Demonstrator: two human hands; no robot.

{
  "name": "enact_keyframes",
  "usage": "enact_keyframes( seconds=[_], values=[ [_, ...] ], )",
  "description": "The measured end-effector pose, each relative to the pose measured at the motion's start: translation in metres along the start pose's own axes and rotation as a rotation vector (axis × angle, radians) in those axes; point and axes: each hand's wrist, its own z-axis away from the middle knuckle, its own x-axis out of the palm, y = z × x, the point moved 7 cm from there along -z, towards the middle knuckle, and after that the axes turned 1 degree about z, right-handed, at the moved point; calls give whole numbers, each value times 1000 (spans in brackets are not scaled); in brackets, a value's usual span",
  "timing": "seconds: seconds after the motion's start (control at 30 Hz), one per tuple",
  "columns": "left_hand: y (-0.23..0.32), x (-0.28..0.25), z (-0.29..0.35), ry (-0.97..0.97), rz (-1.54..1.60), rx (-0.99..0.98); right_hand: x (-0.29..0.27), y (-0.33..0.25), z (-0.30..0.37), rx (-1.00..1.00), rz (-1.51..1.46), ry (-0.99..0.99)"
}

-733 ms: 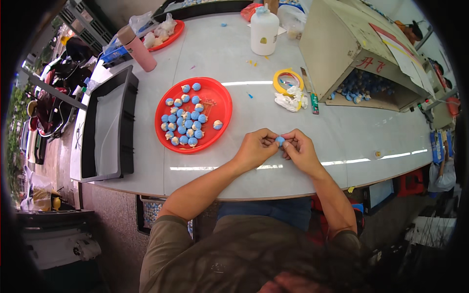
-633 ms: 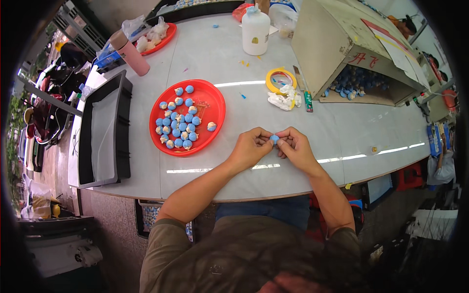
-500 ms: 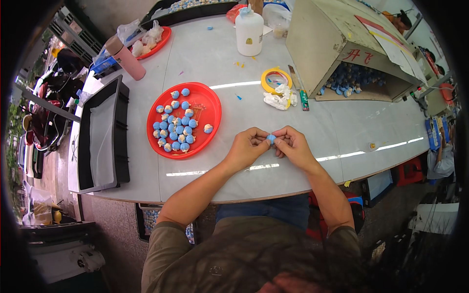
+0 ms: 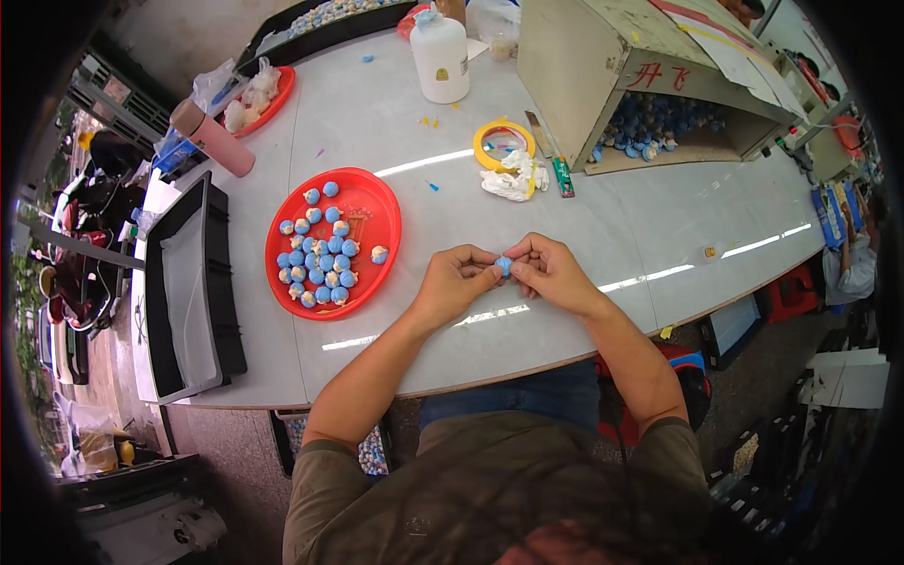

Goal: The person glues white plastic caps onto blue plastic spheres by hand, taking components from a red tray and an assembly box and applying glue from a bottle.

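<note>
Blue ball (image 4: 504, 266) held: one | left hand (image 4: 458, 277), right hand (image 4: 556, 274): both pinching it | red trays (image 4: 375, 213): two

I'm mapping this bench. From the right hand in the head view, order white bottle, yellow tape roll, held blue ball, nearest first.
1. Blue ball: between right hand and left hand.
2. Yellow tape roll: ahead, slightly left.
3. White bottle: farther ahead, left.

Ball (image 4: 505, 266) — blue; tray (image 4: 379, 212) — red

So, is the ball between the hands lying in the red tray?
No, the left hand and right hand hold the ball between them, to the right of the red tray.
</note>
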Motion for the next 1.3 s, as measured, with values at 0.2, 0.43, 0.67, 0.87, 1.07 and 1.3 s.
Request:
enact_keyframes(
  seconds=[0.2, 0.43, 0.67, 0.87, 1.07, 1.3],
  values=[
    [1, 0, 1, 20, -47, 15, 4, -2, 0, 3, 32, -14],
    [-6, -2, -1, 7, -115, 28, 8, -3, 0, -9, 64, -6],
    [2, -2, -2, 9, -62, 11, 3, -1, 0, -9, 41, 60],
    [3, 0, -2, 8, -58, -2, 3, 4, -1, 1, 18, 27],
    [-1, -1, -1, 19, -102, 24, 5, -1, -1, -19, 68, 27],
    [-3, -2, -1, 45, -153, 27, 8, -4, 1, -17, 57, 26]
  ],
)
